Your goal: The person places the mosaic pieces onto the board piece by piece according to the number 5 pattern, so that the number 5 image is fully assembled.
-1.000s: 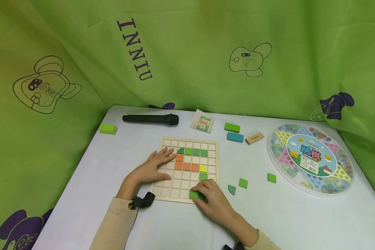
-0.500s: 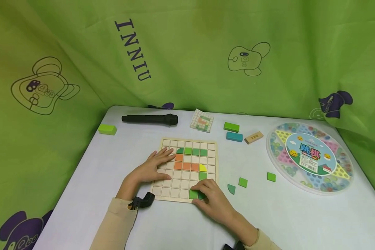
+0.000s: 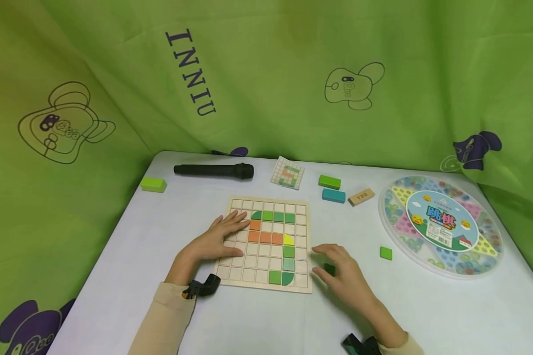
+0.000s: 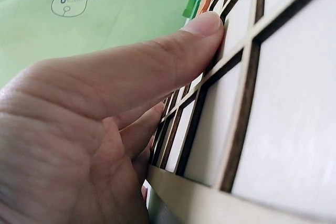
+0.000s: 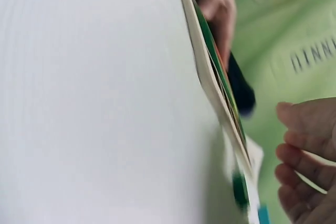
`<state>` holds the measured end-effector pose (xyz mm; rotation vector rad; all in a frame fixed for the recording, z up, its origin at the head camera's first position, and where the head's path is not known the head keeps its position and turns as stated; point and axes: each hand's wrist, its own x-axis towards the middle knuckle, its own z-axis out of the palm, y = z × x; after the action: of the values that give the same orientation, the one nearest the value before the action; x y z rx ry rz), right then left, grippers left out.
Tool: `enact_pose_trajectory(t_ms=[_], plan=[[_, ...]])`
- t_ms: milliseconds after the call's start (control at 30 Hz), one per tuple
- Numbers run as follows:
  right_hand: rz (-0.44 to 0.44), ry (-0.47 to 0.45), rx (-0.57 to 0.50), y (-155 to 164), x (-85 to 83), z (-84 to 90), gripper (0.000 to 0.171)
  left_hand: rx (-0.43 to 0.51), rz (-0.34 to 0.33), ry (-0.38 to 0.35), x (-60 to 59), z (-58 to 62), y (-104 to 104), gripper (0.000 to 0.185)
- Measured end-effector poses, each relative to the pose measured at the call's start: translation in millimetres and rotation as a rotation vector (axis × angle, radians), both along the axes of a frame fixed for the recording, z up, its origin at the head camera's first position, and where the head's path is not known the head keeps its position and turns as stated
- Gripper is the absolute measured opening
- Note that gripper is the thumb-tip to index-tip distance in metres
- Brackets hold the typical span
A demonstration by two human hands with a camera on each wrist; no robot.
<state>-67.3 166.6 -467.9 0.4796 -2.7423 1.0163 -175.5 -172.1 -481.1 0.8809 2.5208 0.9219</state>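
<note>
Right hand relaxed, fingers loosely spread over a small dark green tile on the smooth white worktop, gripping nothing. Left hand flat, fingers straight, pressing the square wooden grid board. Beyond, flat green, orange, yellow tiles slotted in.

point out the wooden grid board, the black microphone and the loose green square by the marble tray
wooden grid board (image 3: pixel 300 209), head view, bare square at its top right corner
black microphone (image 3: pixel 213 170), head view, middle of its barrel
loose green square (image 3: pixel 386 253), head view, centre of its top face
</note>
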Motion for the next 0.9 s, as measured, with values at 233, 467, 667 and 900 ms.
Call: enact_pose_trajectory(t_ms=[233, 467, 667, 900], plan=[[-0.14, -0.115, 0.038, 51.3, -1.6, -8.1, 0.045, 0.003, 0.001, 0.002, -0.4, -1.9, -0.9, 0.083], [-0.088, -0.14, 0.037, 67.1, 1.7, -16.7, 0.034, 0.009, 0.003, -0.017, 1.2, -0.5, 0.3, 0.082], [-0.089, -0.05, 0.054, 64.5, 2.3, -20.2, 0.027, 0.003, 0.008, -0.022, 2.4, 0.7, 0.6, 0.081], [-0.1, 0.006, 0.084, 60.0, 0.6, -17.4, 0.032, 0.023, 0.011, -0.015, 1.1, 0.5, -0.2, 0.081]])
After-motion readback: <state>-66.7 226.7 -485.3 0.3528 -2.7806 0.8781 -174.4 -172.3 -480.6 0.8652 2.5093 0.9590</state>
